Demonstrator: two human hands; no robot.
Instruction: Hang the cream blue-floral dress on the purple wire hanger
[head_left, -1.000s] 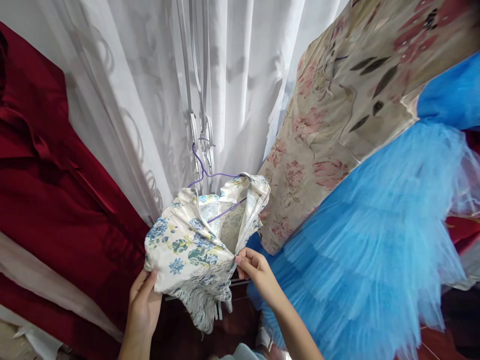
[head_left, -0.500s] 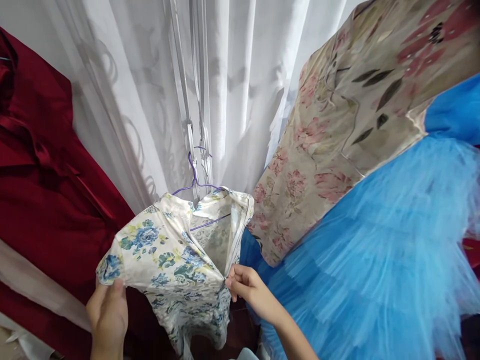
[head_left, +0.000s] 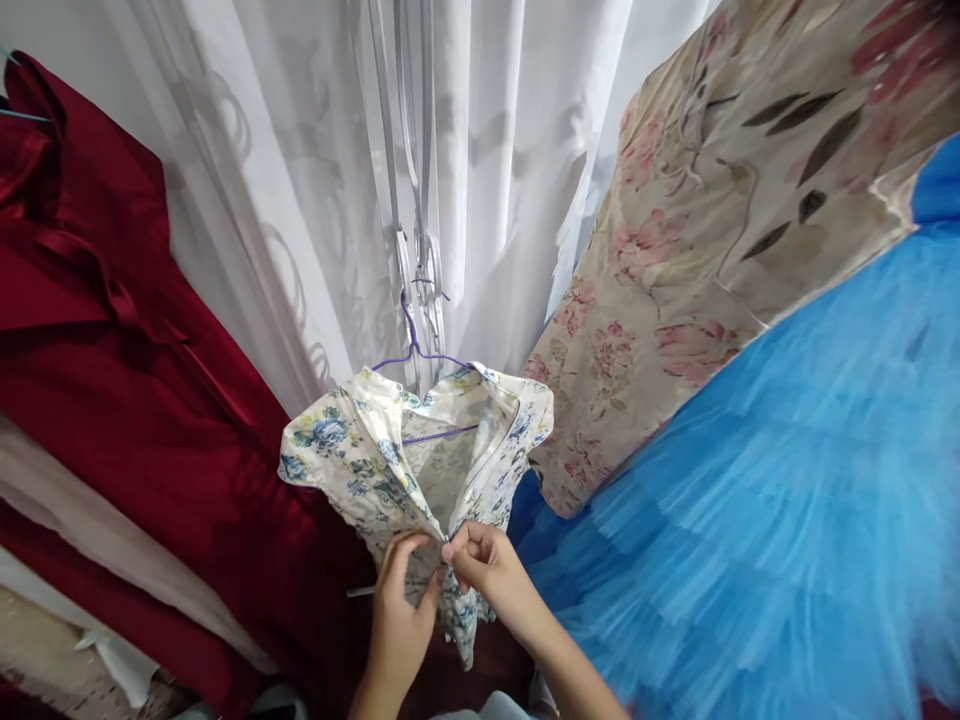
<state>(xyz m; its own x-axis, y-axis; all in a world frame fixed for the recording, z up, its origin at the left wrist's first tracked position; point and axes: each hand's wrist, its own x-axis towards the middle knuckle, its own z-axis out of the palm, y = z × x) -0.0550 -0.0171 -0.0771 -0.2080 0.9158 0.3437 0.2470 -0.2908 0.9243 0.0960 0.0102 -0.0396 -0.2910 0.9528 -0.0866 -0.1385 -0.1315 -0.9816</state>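
Observation:
A white short-sleeved garment (head_left: 330, 432) with blue and yellow-green flowers hangs on a purple hanger (head_left: 414, 345). I cannot tell whether it is a blouse or a dress. It gapes in a V from the collar, with a zip-like line along the right edge. At the low point of the V, my right hand (head_left: 495, 575) pinches the joined edges. A small dark pull seems to be at its fingertips. My left hand (head_left: 401, 600) is curled on the cloth just left of that point, thumb and fingers gripping the fabric. Both hands partly hide the lower part.
White straps (head_left: 390, 150) hold the hanger before a white curtain (head_left: 495, 130). Dark red clothing (head_left: 97, 290) hangs on the left. Beige fabric with pink flowers (head_left: 697, 260) and a blue tulle dress (head_left: 757, 520) fill the right side.
My left hand has let go of the left sleeve and moved right to the bottom of the V opening. My right hand still pinches there. The garment now hangs more evenly.

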